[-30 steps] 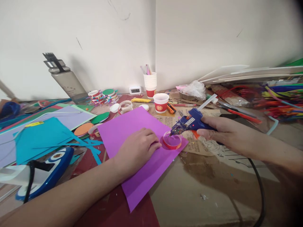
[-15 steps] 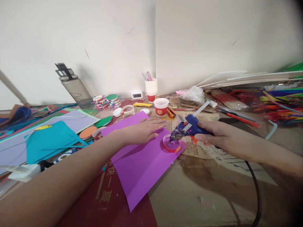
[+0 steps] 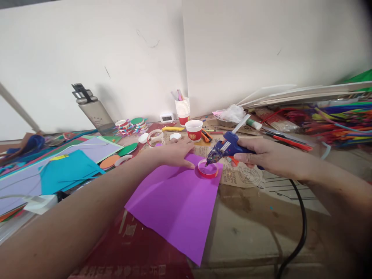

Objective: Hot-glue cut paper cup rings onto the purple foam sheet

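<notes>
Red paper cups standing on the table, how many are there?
2: a single red paper cup behind the left hand, and a cup stack holding pens by the wall; its count is unclear.

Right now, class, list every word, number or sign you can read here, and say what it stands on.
No text is sharp enough to quote.
Clock: digits too small.
Red cup: gold emblem, unreadable.
Glue gun in the right hand: white label, blurred.
Newspaper: print too small.
Red sheet: printed characters, blurred.
</notes>
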Demonstrator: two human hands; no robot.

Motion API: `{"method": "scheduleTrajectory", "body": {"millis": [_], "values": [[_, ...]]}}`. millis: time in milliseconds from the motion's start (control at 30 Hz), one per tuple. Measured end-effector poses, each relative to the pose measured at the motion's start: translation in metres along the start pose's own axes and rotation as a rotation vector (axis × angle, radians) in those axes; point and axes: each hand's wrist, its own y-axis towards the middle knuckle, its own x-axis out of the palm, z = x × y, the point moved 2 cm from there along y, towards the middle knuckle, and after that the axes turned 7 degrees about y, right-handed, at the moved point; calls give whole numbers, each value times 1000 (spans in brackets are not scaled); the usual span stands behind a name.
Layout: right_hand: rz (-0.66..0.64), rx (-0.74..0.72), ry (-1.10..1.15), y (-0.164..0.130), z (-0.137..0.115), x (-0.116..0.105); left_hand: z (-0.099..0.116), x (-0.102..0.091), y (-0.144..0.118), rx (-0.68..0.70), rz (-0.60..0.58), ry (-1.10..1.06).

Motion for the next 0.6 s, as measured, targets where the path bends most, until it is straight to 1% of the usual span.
{"method": "scheduleTrajectory", "body": {"millis": [67, 100, 133, 267, 333, 433, 500, 600], "values": [[-8, 6, -3, 0, 1, -1, 2, -6, 1, -46, -106, 27], [-6, 8, -8, 0, 2, -1, 3, -9, 1, -65, -139, 34], [1, 10, -14, 0, 2, -1, 4, -11, 1, -80, -144, 35], [27, 10, -28, 1, 4, 0, 2, -13, 0, -117, -104, 42], [46, 10, -17, 1, 4, 1, -4, -12, -3, -175, -62, 62], [99, 49, 0, 1, 5, 1, -15, -12, -7, -238, -5, 53], [144, 83, 15, 1, 6, 2, -20, -12, -11, -276, 3, 22], [226, 95, 49, 3, 8, 5, -23, -11, -18, -380, -23, -30]]}}
